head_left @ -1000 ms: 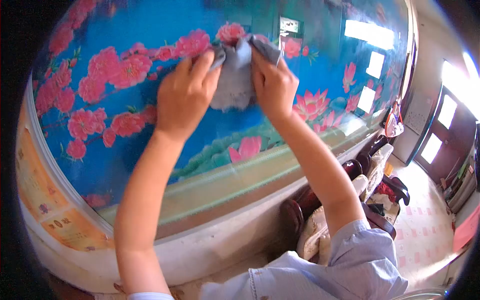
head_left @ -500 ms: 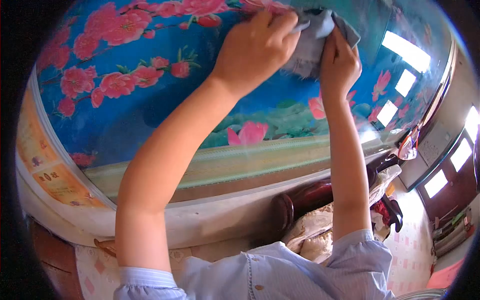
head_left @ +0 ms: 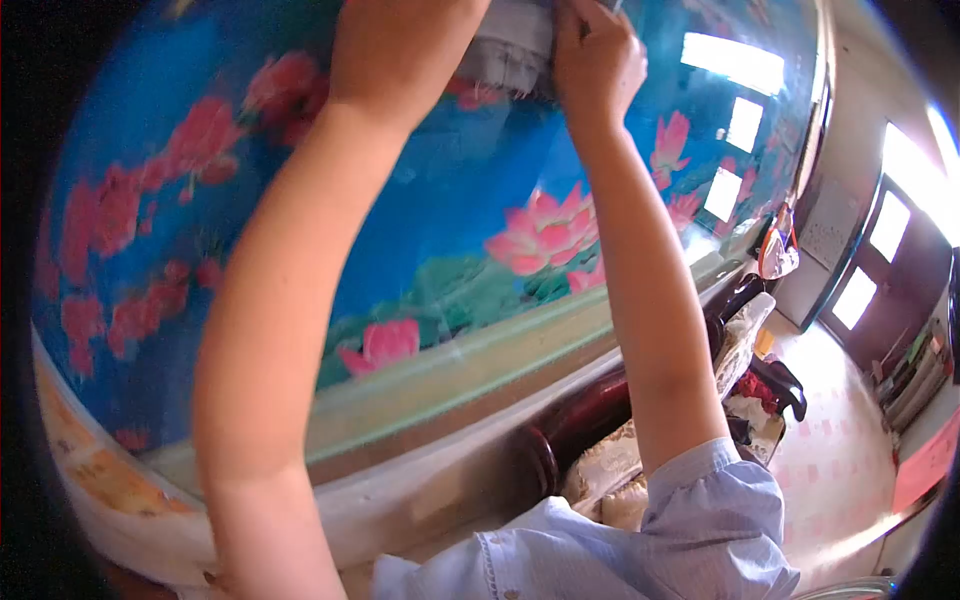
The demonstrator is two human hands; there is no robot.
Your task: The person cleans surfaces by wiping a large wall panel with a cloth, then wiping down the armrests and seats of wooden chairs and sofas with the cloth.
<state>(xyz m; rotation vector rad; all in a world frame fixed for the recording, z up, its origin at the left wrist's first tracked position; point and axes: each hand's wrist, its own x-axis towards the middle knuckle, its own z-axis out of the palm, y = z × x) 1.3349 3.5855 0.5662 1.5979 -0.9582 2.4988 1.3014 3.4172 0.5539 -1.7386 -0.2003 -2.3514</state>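
Note:
A grey cloth point(head_left: 512, 50) with a frayed lower edge is stretched between my two hands, against a glossy picture panel point(head_left: 470, 190) of pink flowers on blue. My left hand point(head_left: 410, 45) is at the cloth's left side; its fingers run past the top of the view, and it was gripping the cloth a moment ago. At the right side, my right hand point(head_left: 602, 65) is closed on the cloth's edge with bent fingers. The top of the cloth is cut off by the view.
Below the panel stands a sofa with a dark wooden armrest point(head_left: 590, 420) and patterned cushions point(head_left: 610, 465). A racket-like thing point(head_left: 778, 248) hangs at the panel's right end. Farther right are a dark door point(head_left: 880, 265) and a tiled floor point(head_left: 815, 450).
Both hands and the cloth sit higher and farther left in the view, partly beyond its top edge. The view has tilted, showing more of the lower flowers. My arms are stretched farther upward.

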